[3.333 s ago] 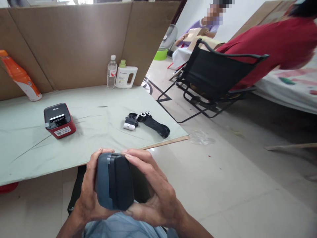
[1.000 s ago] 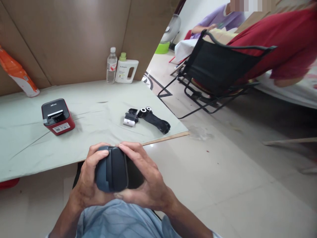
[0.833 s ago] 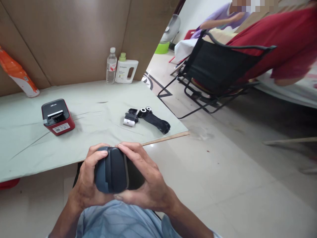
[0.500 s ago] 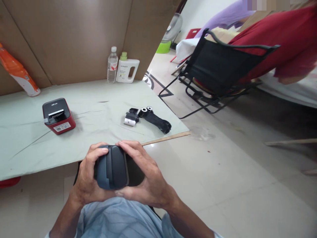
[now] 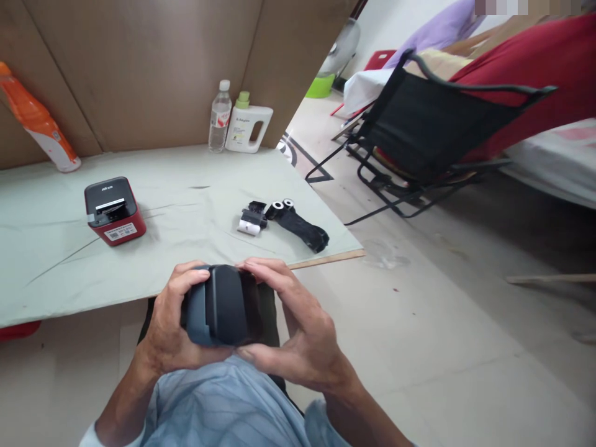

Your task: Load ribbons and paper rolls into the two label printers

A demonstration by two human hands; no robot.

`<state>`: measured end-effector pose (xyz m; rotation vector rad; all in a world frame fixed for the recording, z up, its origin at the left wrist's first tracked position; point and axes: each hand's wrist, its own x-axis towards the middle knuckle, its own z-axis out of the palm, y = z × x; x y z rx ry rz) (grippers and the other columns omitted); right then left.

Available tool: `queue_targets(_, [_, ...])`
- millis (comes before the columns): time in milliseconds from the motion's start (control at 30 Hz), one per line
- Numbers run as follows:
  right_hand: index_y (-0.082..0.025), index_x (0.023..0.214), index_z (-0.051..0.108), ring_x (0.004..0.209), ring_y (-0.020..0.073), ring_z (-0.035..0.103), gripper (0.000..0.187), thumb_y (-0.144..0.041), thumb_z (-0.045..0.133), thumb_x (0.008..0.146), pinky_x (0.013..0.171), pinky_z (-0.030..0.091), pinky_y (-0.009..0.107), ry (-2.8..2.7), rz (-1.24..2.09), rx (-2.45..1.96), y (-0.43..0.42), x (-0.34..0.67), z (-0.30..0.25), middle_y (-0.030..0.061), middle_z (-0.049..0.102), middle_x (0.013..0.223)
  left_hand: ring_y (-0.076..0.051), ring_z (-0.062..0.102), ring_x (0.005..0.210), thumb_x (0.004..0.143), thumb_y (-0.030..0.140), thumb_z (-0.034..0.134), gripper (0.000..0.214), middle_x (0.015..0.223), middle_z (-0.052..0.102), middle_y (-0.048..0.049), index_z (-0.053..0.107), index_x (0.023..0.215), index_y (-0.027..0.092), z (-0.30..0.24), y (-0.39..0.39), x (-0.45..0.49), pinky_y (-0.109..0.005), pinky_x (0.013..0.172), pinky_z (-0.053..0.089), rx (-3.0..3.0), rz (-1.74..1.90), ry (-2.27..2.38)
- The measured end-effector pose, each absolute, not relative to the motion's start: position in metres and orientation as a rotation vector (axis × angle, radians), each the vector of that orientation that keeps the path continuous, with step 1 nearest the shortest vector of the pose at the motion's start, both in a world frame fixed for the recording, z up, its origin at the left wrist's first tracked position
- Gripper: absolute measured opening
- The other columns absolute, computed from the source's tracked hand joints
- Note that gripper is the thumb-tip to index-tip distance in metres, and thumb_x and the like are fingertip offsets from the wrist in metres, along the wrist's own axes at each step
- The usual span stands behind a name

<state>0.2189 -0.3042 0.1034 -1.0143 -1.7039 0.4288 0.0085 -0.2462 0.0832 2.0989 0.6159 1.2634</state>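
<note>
Close to my body, below the table's front edge, I hold a small blue-and-black printer (image 5: pixel 228 307). My left hand (image 5: pixel 170 326) grips its blue left side, fingers over the far edge and thumb along the near edge. My right hand (image 5: pixel 305 329) is at its black right side, fingertips on the far corner and thumb on the near one, with a gap between palm and printer. A red-and-black printer (image 5: pixel 116 211) with a paper slot and a label stands on the table. Rolls of paper (image 5: pixel 249 228) lie right of it, beside a black strap-like bundle (image 5: pixel 302 228).
The cloth-covered table (image 5: pixel 186 239) ends in a wooden edge at the right. A water bottle (image 5: pixel 220 118), a white jug (image 5: pixel 249 127) and an orange bottle (image 5: pixel 40 118) stand by the cardboard wall (image 5: pixel 153 68). Right are a black folding chair (image 5: pixel 433 115) and a person's red clothing (image 5: pixel 549 74).
My right hand has shifted slightly right and its fingers have spread wider around the printer. More of the printer's black side shows. The view has swung a little left.
</note>
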Motion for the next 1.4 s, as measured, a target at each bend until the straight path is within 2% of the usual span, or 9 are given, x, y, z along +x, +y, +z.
queue_targets(433, [-0.021, 0.147, 0.055, 0.127, 0.0362, 0.064, 0.077, -0.03, 0.084, 0.076, 0.104, 0.059, 0.054, -1.71, 0.467, -1.03, -0.304, 0.219, 0.098, 0.0166, 0.065, 0.136, -0.036, 0.064, 0.124, 0.061, 0.047, 0.1, 0.103, 0.134, 0.062, -0.0178, 0.047, 0.146, 0.027, 0.086, -0.247, 0.011, -0.05, 0.099, 0.055, 2.107, 1.268, 0.594])
queue_targets(633, [-0.021, 0.147, 0.055, 0.13, 0.0362, 0.064, 0.076, -0.033, 0.084, 0.078, 0.107, 0.058, 0.054, -1.706, 0.506, -1.01, -0.304, 0.218, 0.095, 0.0162, 0.065, 0.138, -0.037, 0.063, 0.125, 0.064, 0.041, 0.098, 0.099, 0.133, 0.061, -0.018, 0.045, 0.147, 0.027, 0.086, -0.247, 0.01, -0.05, 0.099, 0.055, 2.138, 1.259, 0.591])
queue_targets(833, [-0.021, 0.148, 0.054, 0.129, 0.0366, 0.064, 0.079, -0.032, 0.083, 0.076, 0.107, 0.057, 0.055, -1.71, 0.497, -1.012, -0.305, 0.216, 0.093, 0.0167, 0.064, 0.138, -0.037, 0.063, 0.125, 0.066, 0.042, 0.097, 0.101, 0.136, 0.06, -0.0192, 0.044, 0.151, 0.027, 0.082, -0.248, 0.01, -0.051, 0.1, 0.056, 2.124, 1.303, 0.543])
queue_targets(1033, [-0.022, 0.15, 0.053, 0.13, 0.0362, 0.064, 0.081, -0.028, 0.082, 0.075, 0.108, 0.057, 0.054, -1.723, 0.478, -0.992, -0.307, 0.215, 0.094, 0.017, 0.064, 0.14, -0.037, 0.066, 0.123, 0.06, 0.048, 0.1, 0.117, 0.137, 0.061, -0.0201, 0.037, 0.156, 0.025, 0.076, -0.254, 0.009, -0.051, 0.1, 0.057, 2.05, 1.34, 0.605])
queue_targets(1100, [-0.021, 0.151, 0.053, 0.13, 0.0371, 0.064, 0.083, -0.033, 0.085, 0.075, 0.108, 0.057, 0.055, -1.74, 0.473, -0.997, -0.307, 0.216, 0.095, 0.0177, 0.064, 0.14, -0.037, 0.067, 0.124, 0.058, 0.048, 0.1, 0.12, 0.138, 0.061, -0.0197, 0.035, 0.157, 0.027, 0.074, -0.257, 0.009, -0.05, 0.101, 0.057, 2.031, 1.331, 0.642])
queue_targets(1200, [-0.02, 0.153, 0.052, 0.13, 0.0389, 0.064, 0.093, -0.053, 0.09, 0.075, 0.108, 0.057, 0.056, -1.759, 0.464, -0.976, -0.307, 0.218, 0.097, 0.0195, 0.063, 0.141, -0.038, 0.068, 0.125, 0.054, 0.049, 0.102, 0.125, 0.14, 0.062, -0.02, 0.034, 0.158, 0.028, 0.073, -0.26, 0.009, -0.05, 0.1, 0.059, 2.048, 1.297, 0.676])
queue_targets(1267, [-0.019, 0.152, 0.053, 0.13, 0.0393, 0.064, 0.095, -0.065, 0.086, 0.076, 0.109, 0.056, 0.056, -1.759, 0.455, -0.966, -0.307, 0.218, 0.099, 0.0203, 0.063, 0.141, -0.039, 0.068, 0.126, 0.052, 0.051, 0.103, 0.129, 0.14, 0.062, -0.0206, 0.034, 0.158, 0.027, 0.072, -0.262, 0.01, -0.05, 0.1, 0.06, 2.065, 1.287, 0.677])
queue_targets(1400, [-0.02, 0.148, 0.058, 0.125, 0.0372, 0.066, 0.083, -0.072, 0.074, 0.086, 0.105, 0.058, 0.055, -1.773, 0.414, -0.949, -0.305, 0.218, 0.106, 0.0194, 0.064, 0.136, -0.04, 0.068, 0.127, 0.051, 0.055, 0.102, 0.128, 0.141, 0.063, -0.0199, 0.036, 0.158, 0.028, 0.073, -0.264, 0.011, -0.051, 0.101, 0.061, 2.063, 1.263, 0.701])
